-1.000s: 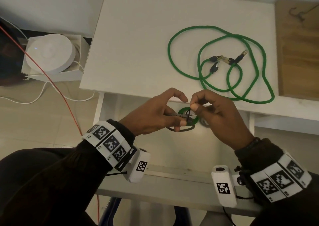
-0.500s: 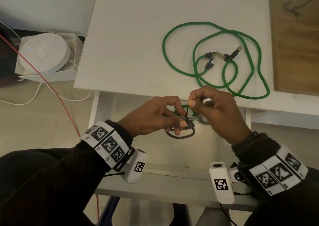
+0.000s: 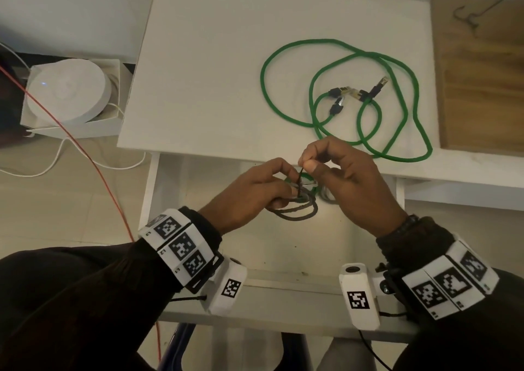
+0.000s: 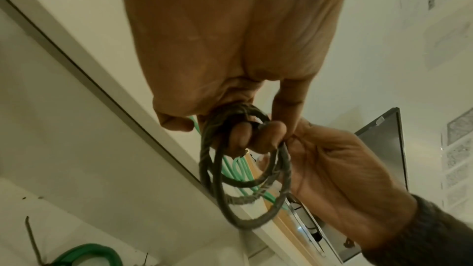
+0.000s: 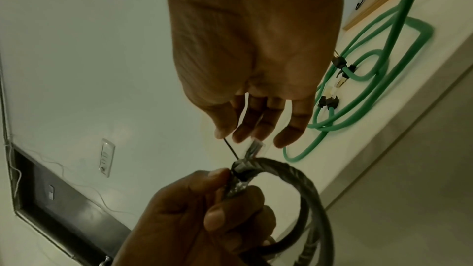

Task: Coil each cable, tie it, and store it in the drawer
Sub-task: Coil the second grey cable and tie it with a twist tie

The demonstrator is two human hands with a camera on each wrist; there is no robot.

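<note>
Left hand (image 3: 255,192) grips the dark coiled cable (image 3: 297,212) above the open drawer (image 3: 283,246); right hand (image 3: 348,183) pinches the tie (image 3: 385,176) toward 12 o'clock. Risk: the tie slips, the coil springs loose.

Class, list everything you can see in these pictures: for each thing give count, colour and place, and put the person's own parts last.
coiled cable: one, dark grey, held over the open drawer
tie: one, thin black, rising from the coil to the right hand
green cables: apparently two (four plugs), loose on the white table
white table: one, behind the drawer
drawer: one, white, pulled open below the table edge
wooden board: one, brown, right of the table
round device: one, white, in a white box on the floor, left
red wire: one, across the floor
left hand: grips the coil
right hand: pinches the tie
</note>
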